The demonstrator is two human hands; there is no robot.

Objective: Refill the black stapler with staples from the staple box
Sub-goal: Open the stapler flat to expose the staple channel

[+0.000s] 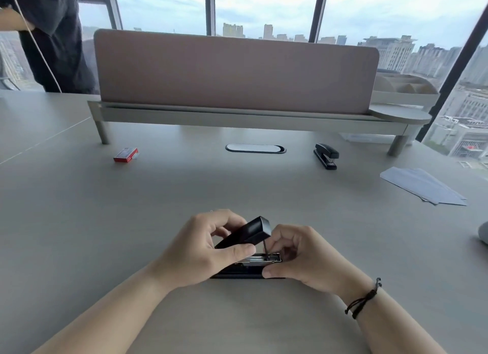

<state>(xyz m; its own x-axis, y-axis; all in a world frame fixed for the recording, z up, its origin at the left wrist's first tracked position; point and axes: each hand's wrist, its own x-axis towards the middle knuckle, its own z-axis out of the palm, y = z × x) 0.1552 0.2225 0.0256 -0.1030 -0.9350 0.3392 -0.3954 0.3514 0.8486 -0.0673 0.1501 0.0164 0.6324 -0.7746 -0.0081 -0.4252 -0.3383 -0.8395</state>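
Near the front edge of the smooth grey counter [237,190], glossy black plastic stapler [253,245] hinged open, metal staple channel exposed. Left hand [203,250] curled in a closed grip around the raised lid; right hand [298,258] pinching the base, fingertips hidden inside. Small red cardboard staple box [126,155] well apart, far left.

My left hand [200,250] holds the black stapler [250,248] lid raised on the tabletop [237,190]; my right hand [303,258] pinches its open magazine. The red staple box [126,154] lies far left, a second stapler [326,156] far right.
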